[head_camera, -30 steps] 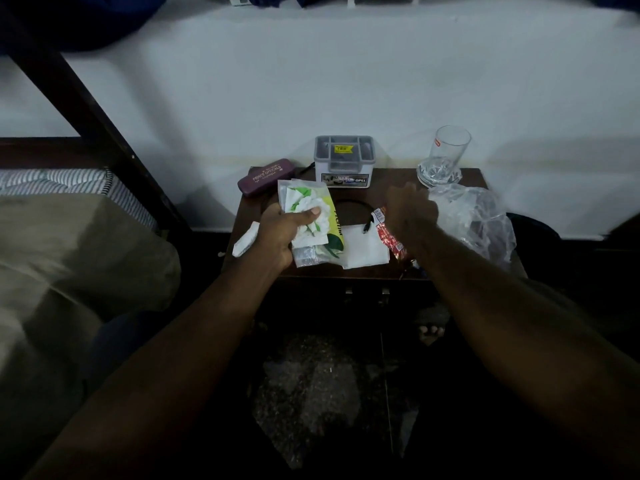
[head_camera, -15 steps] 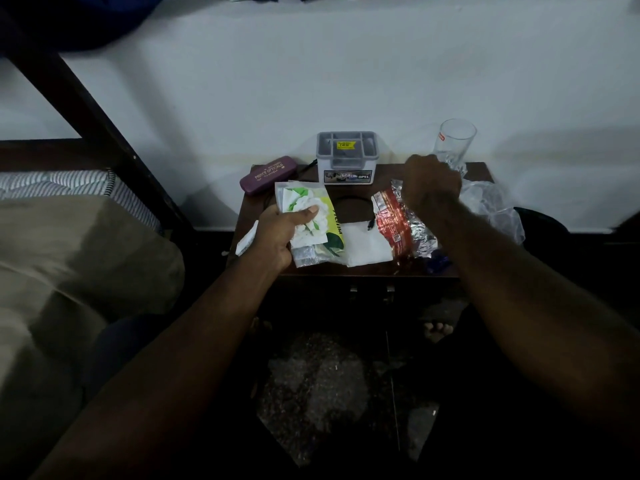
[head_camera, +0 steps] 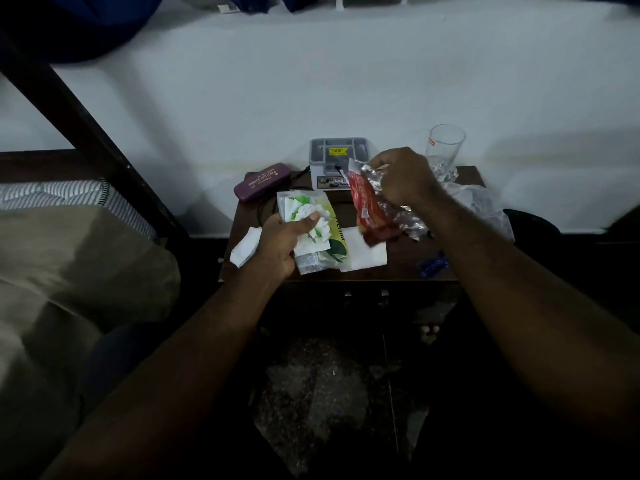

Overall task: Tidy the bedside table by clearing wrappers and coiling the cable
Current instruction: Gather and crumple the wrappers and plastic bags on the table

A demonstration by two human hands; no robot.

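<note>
My left hand (head_camera: 282, 242) grips a green and white flower-print wrapper (head_camera: 317, 223) over the left half of the dark wooden bedside table (head_camera: 401, 263). My right hand (head_camera: 403, 174) holds a red and silver foil wrapper (head_camera: 367, 207) up above the table's middle. A white paper napkin (head_camera: 367, 251) lies flat beneath it. A second white scrap (head_camera: 244, 247) sits at the left edge. A small blue wrapper (head_camera: 433, 265) lies near the front right. A thin black cable (head_camera: 265, 206) runs along the table behind the left hand, mostly hidden.
At the back stand a purple glasses case (head_camera: 261, 181), a grey and white compartment box (head_camera: 337, 164) and a clear drinking glass (head_camera: 443, 150). A crumpled clear plastic bag (head_camera: 481, 206) fills the right side. A bed with a dark frame (head_camera: 69, 109) lies to the left.
My right hand picked up the red and silver foil wrapper from the table and lifted it up and leftward. The left hand kept holding the flower-print wrapper in place.
</note>
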